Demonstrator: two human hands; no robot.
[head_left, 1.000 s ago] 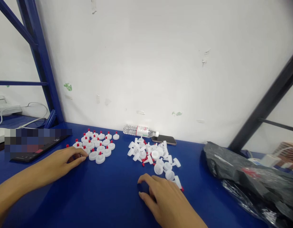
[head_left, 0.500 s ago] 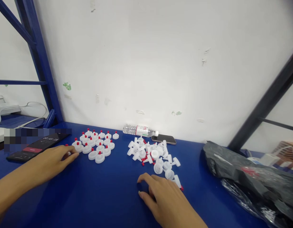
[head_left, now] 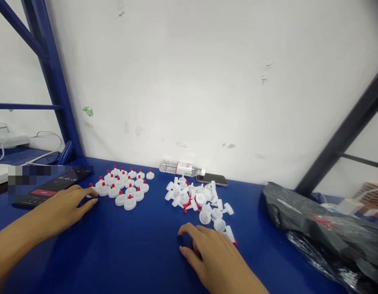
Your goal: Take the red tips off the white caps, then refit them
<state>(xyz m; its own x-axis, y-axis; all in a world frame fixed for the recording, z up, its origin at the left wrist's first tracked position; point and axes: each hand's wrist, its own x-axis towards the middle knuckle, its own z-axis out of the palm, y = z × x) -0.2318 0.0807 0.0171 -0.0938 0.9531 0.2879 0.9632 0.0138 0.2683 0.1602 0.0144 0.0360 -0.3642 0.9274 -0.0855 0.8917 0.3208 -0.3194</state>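
Observation:
My left hand [head_left: 68, 205] is at the left of the blue table, thumb and index finger apart with nothing visible between them. Just behind its fingertips stands a white bottle cap with a red tip [head_left: 91, 188], partly hidden by the fingers. It sits at the left end of a group of similar upright white caps with red tips [head_left: 130, 203]. My right hand [head_left: 210, 253] rests low on the table, fingers curved and thumb apart, apparently holding nothing. Beyond it lies a loose pile of white nozzle caps [head_left: 200, 199] mixed with small red tips [head_left: 189, 205].
A clear plastic bottle [head_left: 182, 168] lies by the wall, beside a dark phone [head_left: 213, 179]. Another phone showing a timer [head_left: 54, 183] lies at the left. Grey and black plastic bags [head_left: 323, 228] are heaped at the right. Blue rack posts [head_left: 50, 73] rise at the left.
My left hand has drawn back slightly, and more of the white cap with a red tip now shows at its fingertips. The right hand stays nearly still.

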